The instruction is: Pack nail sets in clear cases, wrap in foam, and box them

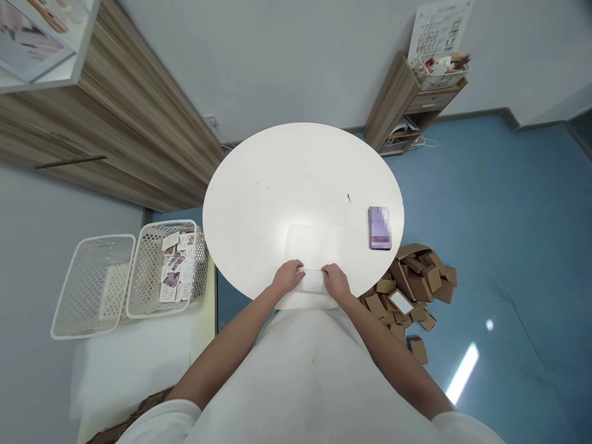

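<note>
A thin, whitish, see-through sheet (309, 243) lies flat near the front edge of the round white table (296, 160). Its near end looks doubled or rolled into a thicker strip between my hands; I cannot tell which. My left hand (288, 276) pinches the strip's left end, thumb and fingers closed. At the right end, my right hand (335, 282) grips it the same way. A purple box-like item (380, 228), partly blurred, rests on the table to the right of my hands.
Many brown cardboard boxes (419, 283) are heaped on the blue floor at right. White perforated baskets, one (148, 271) holding printed cards (178, 268), stand on a surface at left. A wooden cabinet (393, 111) is by the wall.
</note>
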`<state>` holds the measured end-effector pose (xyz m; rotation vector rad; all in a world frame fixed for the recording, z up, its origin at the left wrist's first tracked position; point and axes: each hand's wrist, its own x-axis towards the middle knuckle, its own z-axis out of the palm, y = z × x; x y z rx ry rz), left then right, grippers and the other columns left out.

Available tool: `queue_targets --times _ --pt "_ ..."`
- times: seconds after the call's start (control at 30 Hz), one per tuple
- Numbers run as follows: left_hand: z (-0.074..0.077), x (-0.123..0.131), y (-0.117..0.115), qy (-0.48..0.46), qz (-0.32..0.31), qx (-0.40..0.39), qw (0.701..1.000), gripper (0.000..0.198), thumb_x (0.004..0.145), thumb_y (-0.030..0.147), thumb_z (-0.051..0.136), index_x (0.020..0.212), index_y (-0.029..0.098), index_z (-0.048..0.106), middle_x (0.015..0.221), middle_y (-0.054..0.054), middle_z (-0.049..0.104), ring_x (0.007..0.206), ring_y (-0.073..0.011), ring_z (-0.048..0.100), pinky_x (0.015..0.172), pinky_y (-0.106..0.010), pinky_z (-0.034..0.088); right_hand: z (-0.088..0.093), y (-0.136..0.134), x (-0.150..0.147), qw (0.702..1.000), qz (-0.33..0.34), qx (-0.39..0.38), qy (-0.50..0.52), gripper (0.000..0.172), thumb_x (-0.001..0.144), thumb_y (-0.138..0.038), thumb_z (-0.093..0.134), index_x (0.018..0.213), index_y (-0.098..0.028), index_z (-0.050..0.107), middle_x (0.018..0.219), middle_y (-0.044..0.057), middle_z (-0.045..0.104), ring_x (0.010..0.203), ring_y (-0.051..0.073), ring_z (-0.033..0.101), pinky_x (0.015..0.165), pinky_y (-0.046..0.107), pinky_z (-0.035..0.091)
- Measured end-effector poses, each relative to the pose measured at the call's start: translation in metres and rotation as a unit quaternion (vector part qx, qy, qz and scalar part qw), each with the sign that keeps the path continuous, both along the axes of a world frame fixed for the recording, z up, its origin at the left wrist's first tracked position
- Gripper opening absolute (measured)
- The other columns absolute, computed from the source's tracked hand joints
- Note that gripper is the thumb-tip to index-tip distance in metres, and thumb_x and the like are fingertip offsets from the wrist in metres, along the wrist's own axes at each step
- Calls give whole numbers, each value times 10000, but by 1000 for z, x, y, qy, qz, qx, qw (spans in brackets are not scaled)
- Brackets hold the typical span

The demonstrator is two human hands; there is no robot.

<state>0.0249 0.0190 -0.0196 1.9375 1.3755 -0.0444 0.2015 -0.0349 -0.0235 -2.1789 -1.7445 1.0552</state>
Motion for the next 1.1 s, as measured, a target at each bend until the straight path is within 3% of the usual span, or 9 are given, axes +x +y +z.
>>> queue_targets --times 0.13,0.27,0.37,0.5,0.63,0.8,0.93,1.1 --pt "15 5 -10 47 -24 212 976 302 762 218 494 1063 226 526 1199 -86 515 1148 -262 422 914 -430 315 0 -8 -2 992 37 76 -95 388 752 5 361 1020 -203 550 1078 84 553 969 205 515 726 291 412" --pt "27 3 -25 22 -119 291 949 318 797 179 411 1086 251 522 1299 -54 451 1233 -249 341 993 -473 162 7 -19 -2 970 90 170 -149 385 738 34 345 954 -196 566 1249 88 478 1196 228 372 917 378 317" --pt "26 -1 -35 7 -193 270 943 386 762 275 468 1146 235 493 1312 -70 440 1255 -277 304 1014 -492 98 11 -28 -6 955 168 200 -144 309 758 -29 388 955 -187 566 1315 85 430 1257 228 301 984 417 233" --pt "15 -5 -41 15 -228 219 949 463 736 342 515 1177 208 464 1303 -100 444 1228 -286 339 1014 -503 118 9 -37 -14 951 216 177 -130 215 808 -189 440 991 -177 552 1285 107 461 1213 235 365 991 427 228" --pt "7 -5 -39 4 -201 187 961 365 792 283 472 1150 208 460 1278 -89 464 1151 -228 435 966 -419 279 8 -38 -14 972 168 128 -107 213 820 -241 453 1009 -188 536 1169 100 538 1062 218 491 909 385 325" --pt "7 -9 -33 -40 -154 139 978 264 815 299 451 1055 204 507 1153 -68 538 1012 -196 529 832 -335 401 13 -32 -3 995 58 73 -25 311 814 -270 465 1119 -207 457 994 55 596 913 184 549 820 345 371" --pt "10 -12 -27 -22 -84 99 991 200 838 290 394 956 211 536 996 -36 611 884 -184 571 783 -333 399 14 -24 3 999 0 39 17 206 839 -227 396 1013 -224 507 864 6 622 800 146 570 833 335 350" --pt "13 -7 -18 1 -48 76 996 227 856 267 322 835 219 543 877 -1 641 780 -158 579 817 -357 341 11 -17 4 999 -16 40 24 181 836 -202 377 922 -229 534 899 -2 629 820 141 567 834 325 337"
